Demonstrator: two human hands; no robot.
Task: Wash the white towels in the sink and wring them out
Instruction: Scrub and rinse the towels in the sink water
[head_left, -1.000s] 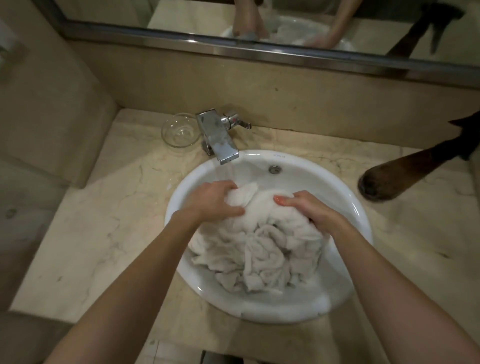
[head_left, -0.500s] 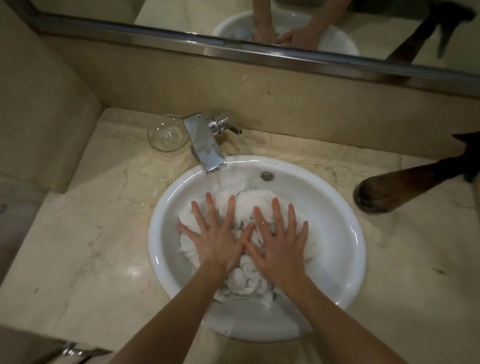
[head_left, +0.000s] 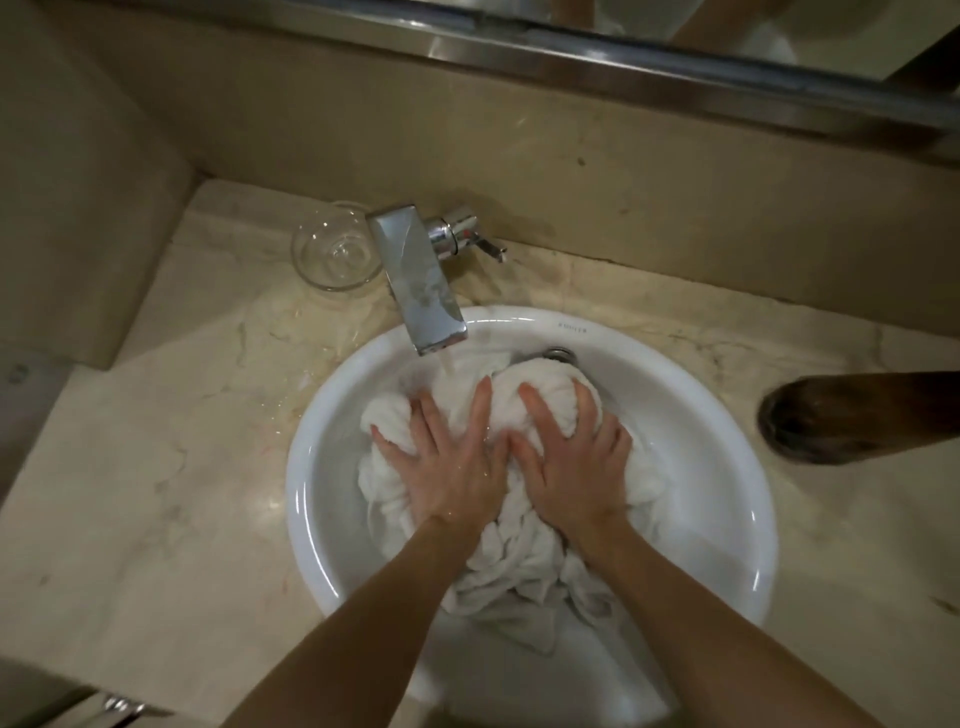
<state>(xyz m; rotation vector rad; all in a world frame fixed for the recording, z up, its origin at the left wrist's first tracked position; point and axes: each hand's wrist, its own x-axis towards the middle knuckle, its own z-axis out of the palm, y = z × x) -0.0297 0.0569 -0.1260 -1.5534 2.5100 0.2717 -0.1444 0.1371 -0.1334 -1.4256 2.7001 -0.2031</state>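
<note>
Currently both hands are down in the sink (head_left: 727, 415), pressing on the white towels (head_left: 524, 566). Left hand (head_left: 452, 462): palm flat, fingers straight and spread, pointing to 12 o'clock, on the left part of the wad. Right hand (head_left: 571, 462): just beside it, thumbs nearly touching; fingers splayed and bent a little over the rounded hump of cloth at 12 o'clock of the pile. Neither hand clamps the cloth; both lie spread on top of it.

Containers:
- Sink: round white basin set in the marble bench (head_left: 156, 467). Holds the towels, bunched and twisted, running from just under the spout to about 6 o'clock of the bowl. Overflow hole (head_left: 560, 355) at the basin's 12 o'clock, touching the edge of the cloth hump. Water level in the bowl: cannot tell.
- Glass bowl (head_left: 335, 249): clear, on the bench at 10 o'clock of the sink, just beside the faucet base. Contents not discernible.

Faucet (head_left: 421, 286): square chrome spout overhanging the rim at 11 o'clock, water running from its tip onto the towels by the left fingertips. Lever (head_left: 467, 236) sticks out toward 3 o'clock.

Dark brown furry object (head_left: 857, 415) lies on the bench at 3 o'clock of the sink, apart from the rim.
</note>
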